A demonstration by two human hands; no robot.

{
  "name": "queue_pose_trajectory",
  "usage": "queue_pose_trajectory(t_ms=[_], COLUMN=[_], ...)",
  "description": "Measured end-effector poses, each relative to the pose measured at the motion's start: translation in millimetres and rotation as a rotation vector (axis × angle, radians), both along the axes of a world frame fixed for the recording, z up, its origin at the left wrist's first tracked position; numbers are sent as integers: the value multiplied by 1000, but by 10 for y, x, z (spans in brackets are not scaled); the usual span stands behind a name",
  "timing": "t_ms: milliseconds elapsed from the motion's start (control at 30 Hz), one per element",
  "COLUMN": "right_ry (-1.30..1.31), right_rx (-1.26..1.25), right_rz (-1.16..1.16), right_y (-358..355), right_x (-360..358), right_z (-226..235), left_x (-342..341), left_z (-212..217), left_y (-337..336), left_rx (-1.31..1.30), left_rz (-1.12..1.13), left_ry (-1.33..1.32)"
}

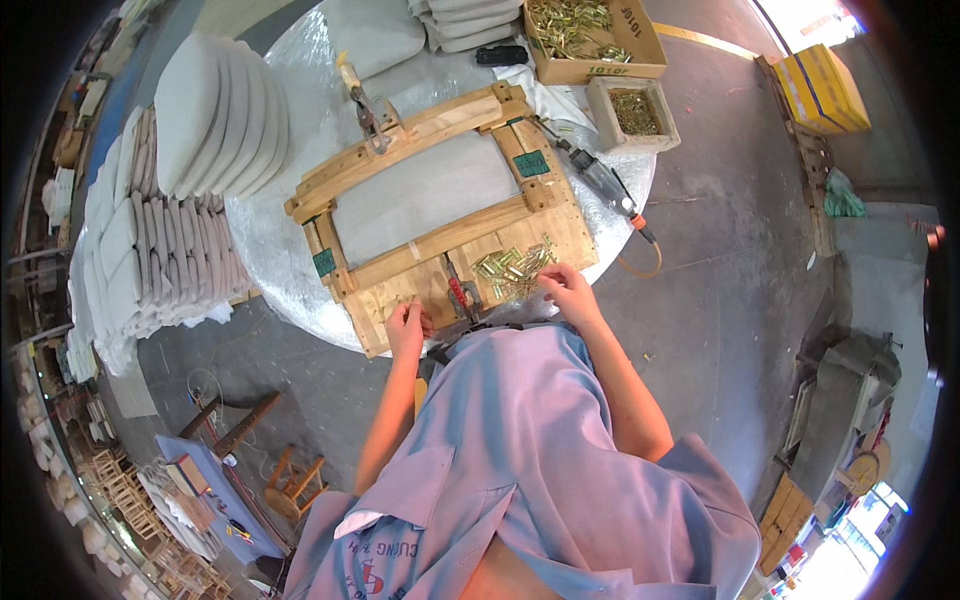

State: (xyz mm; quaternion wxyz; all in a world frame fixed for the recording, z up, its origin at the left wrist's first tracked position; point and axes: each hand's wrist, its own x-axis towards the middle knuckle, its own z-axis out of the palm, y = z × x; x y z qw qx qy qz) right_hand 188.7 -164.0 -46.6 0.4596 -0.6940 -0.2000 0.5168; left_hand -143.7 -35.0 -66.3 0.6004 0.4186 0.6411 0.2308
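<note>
My left hand (408,328) is at the near left corner of a wooden frame jig (400,262), its fingers curled together; whatever they pinch is too small to name. Beside a loose pile of brass-coloured metal fasteners (505,272), my right hand (567,291) has its thumb and fingertips drawn together, and what lies between them is hidden. Inside the jig sits a grey padded panel (428,195), framed by wooden bars. A toggle clamp with a red handle (458,292) stands between my hands, and a second toggle clamp (372,118) is on the far bar.
An air screwdriver (600,182) with an orange-ended hose lies right of the jig on the film-wrapped round table (262,262). Behind it stand a cardboard box (600,70) of fasteners and a smaller tray (598,112). Stacks of grey pads (215,115) rise at the left.
</note>
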Motion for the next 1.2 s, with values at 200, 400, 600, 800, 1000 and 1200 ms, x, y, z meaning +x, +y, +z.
queue_pose_trajectory(t_ms=[200, 400, 600, 800, 1000, 1200], right_ry=[-812, -958, -919, -932, -809, -648], right_rx=[-87, 10, 44, 88, 18, 117], right_rz=[381, 495, 460, 407, 325, 166], right_y=[366, 480, 608, 699, 691, 695], right_x=[-215, -232, -247, -215, -211, -229], right_z=[456, 210, -12, -89, 145, 215], left_x=[223, 464, 730, 954, 938, 998], left_z=[202, 430, 540, 620, 585, 571], left_y=[-46, 5, -32, -56, 25, 83], left_rx=[113, 55, 55, 35, -33, -81], left_rz=[-1, -225, -312, -347, -292, -254], left_ry=[-89, -238, -255, -258, -244, -258])
